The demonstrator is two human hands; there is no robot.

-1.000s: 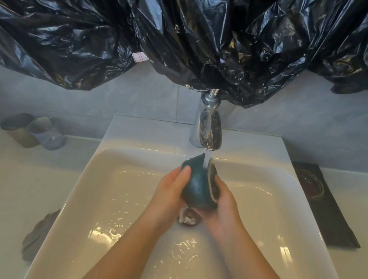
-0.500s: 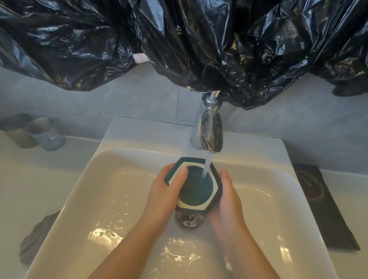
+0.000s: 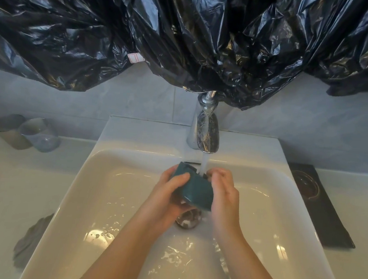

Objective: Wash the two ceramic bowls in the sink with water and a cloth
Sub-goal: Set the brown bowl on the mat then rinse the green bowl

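Note:
A dark teal hexagonal ceramic bowl (image 3: 196, 190) is held over the white sink (image 3: 99, 198), tilted so its outer wall faces me and its opening points away. My left hand (image 3: 170, 195) grips its left side with the thumb across the wall. My right hand (image 3: 224, 193) clasps its right side. Water runs from the chrome tap (image 3: 206, 132) onto the bowl's far edge. A grey cloth (image 3: 31, 239) lies on the counter left of the sink. A second bowl is not clearly visible.
The drain (image 3: 188, 220) sits below the bowl. Two cups (image 3: 25, 132) stand at the back left of the counter. A black mat with a dark dish (image 3: 318, 205) lies right of the sink. Black plastic sheeting (image 3: 187, 34) hangs over the wall above.
The bowl has been turned between my hands: edge-on a second ago, then opening facing up under the stream, now tipped away with its outer wall toward me.

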